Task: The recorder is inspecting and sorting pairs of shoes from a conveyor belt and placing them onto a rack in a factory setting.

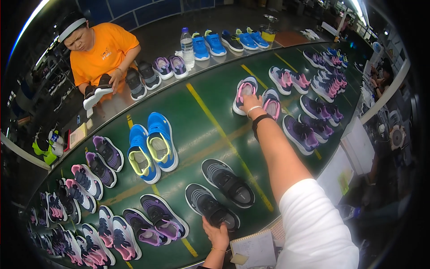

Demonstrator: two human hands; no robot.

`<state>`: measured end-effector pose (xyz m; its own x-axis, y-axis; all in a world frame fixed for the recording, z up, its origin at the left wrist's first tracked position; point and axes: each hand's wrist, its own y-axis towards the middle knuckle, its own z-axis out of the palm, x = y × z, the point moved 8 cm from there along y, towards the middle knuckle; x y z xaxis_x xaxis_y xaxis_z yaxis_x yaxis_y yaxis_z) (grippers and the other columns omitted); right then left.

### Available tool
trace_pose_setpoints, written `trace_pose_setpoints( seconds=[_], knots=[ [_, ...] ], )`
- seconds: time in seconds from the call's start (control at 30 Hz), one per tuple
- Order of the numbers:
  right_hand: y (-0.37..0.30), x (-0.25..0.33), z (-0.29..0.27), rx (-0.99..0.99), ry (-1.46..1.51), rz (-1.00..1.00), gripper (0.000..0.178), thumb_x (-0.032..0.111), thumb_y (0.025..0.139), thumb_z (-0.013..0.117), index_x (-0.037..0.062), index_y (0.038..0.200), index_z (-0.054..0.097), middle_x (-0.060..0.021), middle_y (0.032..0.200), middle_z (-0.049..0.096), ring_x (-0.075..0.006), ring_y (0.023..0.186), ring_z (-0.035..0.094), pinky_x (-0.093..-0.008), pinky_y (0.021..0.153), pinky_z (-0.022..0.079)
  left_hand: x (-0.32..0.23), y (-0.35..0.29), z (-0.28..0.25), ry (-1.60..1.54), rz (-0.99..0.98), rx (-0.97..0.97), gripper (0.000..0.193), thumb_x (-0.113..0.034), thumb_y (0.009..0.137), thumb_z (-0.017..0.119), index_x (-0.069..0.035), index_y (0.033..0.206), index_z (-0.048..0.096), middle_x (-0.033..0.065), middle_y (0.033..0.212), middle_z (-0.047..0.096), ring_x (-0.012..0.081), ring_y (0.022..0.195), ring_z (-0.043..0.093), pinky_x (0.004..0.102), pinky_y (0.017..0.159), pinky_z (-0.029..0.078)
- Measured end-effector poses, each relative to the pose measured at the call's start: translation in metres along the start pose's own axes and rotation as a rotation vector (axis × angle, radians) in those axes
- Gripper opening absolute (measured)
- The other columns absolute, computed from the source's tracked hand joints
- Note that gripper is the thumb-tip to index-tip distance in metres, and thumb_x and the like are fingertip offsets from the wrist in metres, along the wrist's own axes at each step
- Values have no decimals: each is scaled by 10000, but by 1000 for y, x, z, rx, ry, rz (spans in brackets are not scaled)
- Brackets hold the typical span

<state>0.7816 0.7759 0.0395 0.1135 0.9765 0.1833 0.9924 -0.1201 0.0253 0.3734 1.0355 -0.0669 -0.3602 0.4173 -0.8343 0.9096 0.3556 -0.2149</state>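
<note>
My right hand [252,103] reaches far across the green belt and grips a navy sneaker with pink trim [240,106] at its opening, fingers partly inside. Its mate, another navy-and-pink sneaker [271,99], stands just to the right of that hand. Near the front edge, my left hand [217,234] holds the heel end of a black sneaker with grey stripes [205,200]. A matching black sneaker [227,181] lies beside it, farther right. The undersides of the fingers on both hands are hidden.
Blue sneakers [160,134] stand left of centre, with rows of purple and pink sneakers [85,181] behind them. More pairs [309,130] line the right. Across the belt a person in orange [105,54] holds a dark shoe. A bottle [187,47] and notebook [253,251] sit at the edges.
</note>
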Motion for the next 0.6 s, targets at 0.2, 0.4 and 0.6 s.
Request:
trace_pose_setpoints(
  seconds=[0.2,0.4,0.6],
  knots=[
    [-68,-15,-11,-151,-228,25,457,443,676,655,165,1037,611,-134,1210,458,-329,1099,440,-564,959,222,2,0,1,-4,-26,15,810,-189,708,568,3,1349,110,262,1304,241,412,1208,258,452,1009,215],
    [-88,-74,-5,147,-22,157,493,530,683,621,166,1014,624,-144,1195,479,-326,1119,447,-584,914,275,2,2,6,-5,15,26,803,-173,707,555,11,1347,108,268,1308,233,415,1214,248,454,1016,205],
    [-219,-71,6,275,2,-148,544,567,669,587,125,982,627,-136,989,571,-298,1001,516,-525,815,348,1,2,4,-6,15,19,778,-176,714,524,15,1346,112,274,1305,238,414,1211,258,442,1020,212]
  ],
)
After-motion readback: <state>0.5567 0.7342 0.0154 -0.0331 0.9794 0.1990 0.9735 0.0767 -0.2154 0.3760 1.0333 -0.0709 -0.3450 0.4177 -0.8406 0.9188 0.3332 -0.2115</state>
